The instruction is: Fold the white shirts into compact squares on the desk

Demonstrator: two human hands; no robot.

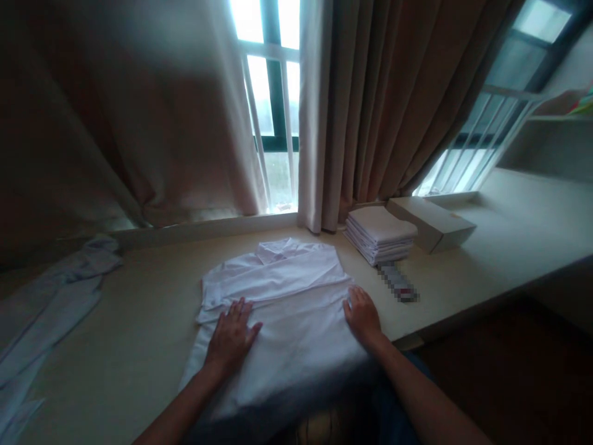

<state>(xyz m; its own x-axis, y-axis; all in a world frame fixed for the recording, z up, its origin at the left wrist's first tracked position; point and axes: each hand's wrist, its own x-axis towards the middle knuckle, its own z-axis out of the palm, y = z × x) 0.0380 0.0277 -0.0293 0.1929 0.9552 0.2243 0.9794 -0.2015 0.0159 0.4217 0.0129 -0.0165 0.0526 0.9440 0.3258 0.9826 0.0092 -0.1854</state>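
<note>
A white collared shirt (pixel 287 327) lies spread on the pale tabletop, its collar toward the window and its lower part hanging over the near edge. A sleeve is folded across its upper part. My left hand (pixel 233 337) rests flat on the left side of the shirt, fingers stretched out and thumb apart. At the shirt's right edge, my right hand (pixel 362 314) lies on the cloth with its fingers slightly bent and its thumb apart. I see no cloth pinched in either hand.
A stack of folded white clothes (pixel 382 232) stands at the back right, beside a pale box (pixel 433 222). In front of the stack lies a blurred-out small object (pixel 397 282). Loose white garments (pixel 55 309) lie at the left. Brown curtains (pixel 384 93) hang behind the table (pixel 143 309).
</note>
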